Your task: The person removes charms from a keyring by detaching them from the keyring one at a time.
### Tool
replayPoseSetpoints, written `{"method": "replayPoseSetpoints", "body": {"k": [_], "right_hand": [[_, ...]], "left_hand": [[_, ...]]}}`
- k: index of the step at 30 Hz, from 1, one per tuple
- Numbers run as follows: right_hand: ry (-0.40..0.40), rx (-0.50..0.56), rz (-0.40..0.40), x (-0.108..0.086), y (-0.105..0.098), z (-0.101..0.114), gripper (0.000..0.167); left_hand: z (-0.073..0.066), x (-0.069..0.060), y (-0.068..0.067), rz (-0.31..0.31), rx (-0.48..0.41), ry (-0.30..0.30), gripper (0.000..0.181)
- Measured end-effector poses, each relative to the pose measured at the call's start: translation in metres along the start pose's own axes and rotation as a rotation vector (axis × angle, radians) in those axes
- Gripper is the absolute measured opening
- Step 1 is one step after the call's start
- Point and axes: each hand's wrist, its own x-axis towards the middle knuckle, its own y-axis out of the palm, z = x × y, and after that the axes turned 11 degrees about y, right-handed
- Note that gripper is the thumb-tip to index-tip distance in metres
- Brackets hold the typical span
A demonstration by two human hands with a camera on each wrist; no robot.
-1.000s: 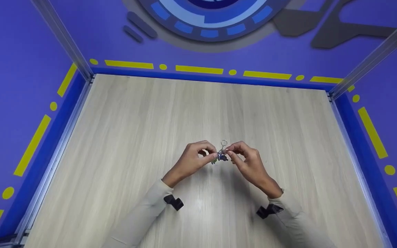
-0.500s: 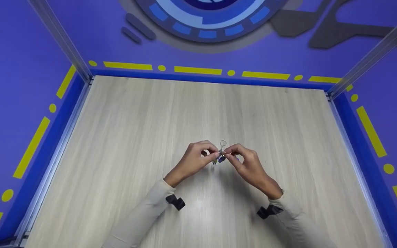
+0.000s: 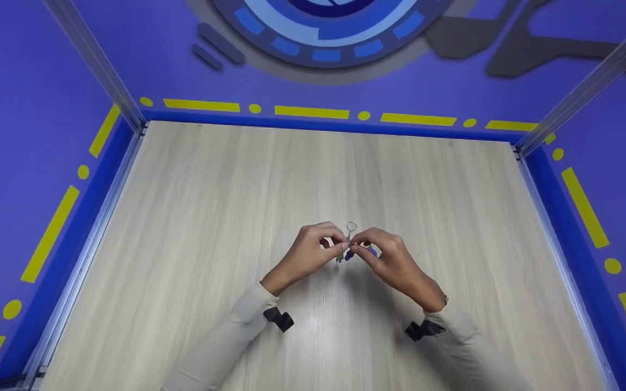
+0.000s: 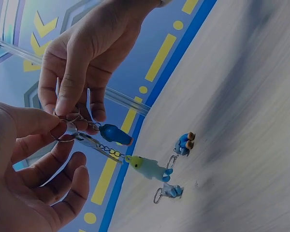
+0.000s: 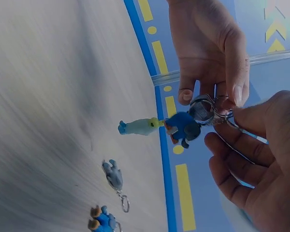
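Note:
My left hand (image 3: pixel 315 247) and right hand (image 3: pixel 386 255) meet fingertip to fingertip above the table. In the left wrist view, thumb and finger of each pinch metal key rings (image 4: pixel 63 137) that sit close together; which hand holds which ring is hard to tell. Short chains hang from them, carrying a small blue figure (image 4: pixel 116 134), a pale figure with a yellow-green head (image 4: pixel 147 166) and a flat, shiny tag (image 4: pixel 97 146). The right wrist view shows the blue figure (image 5: pixel 182 126) in front of the pale one's (image 5: pixel 140 126) head. Fingers partly cover the rings.
Two more figure keychains lie on the wooden table (image 3: pixel 237 190): a grey one (image 5: pixel 113 176) and a blue one with orange feet (image 5: pixel 102 220). One ring (image 3: pixel 351 226) shows just beyond my fingertips. Blue walls with yellow marks enclose the back and sides.
My hands have drawn closer together, the fingertips now nearly touching. The hanging figures have shifted slightly beneath them, while the ring beyond stays about where it was.

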Motion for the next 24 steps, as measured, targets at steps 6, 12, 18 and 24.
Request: {"method": "replayPoseSetpoints", "body": {"k": [6,12,18,24], "right_hand": [[-0.012,0.011,-0.002,0.0007,-0.0004,-0.0012,0.007],[-0.049,0.03,-0.037,0.0,0.0009,-0.0046,0.014],[-0.065,0.036,-0.055,-0.0007,0.0011,-0.0066,0.015],[-0.036,0.059,-0.051,-0.0016,0.0007,-0.0074,0.015]], "left_hand": [[0.001,-0.001,0.0002,-0.003,-0.001,0.0,0.007],[0.0011,-0.0032,-0.002,0.0,-0.012,-0.014,0.007],[0.0022,-0.0042,-0.005,-0.003,-0.049,-0.015,0.009],[0.0042,-0.0058,-0.0062,-0.013,-0.084,-0.025,0.007]]}}
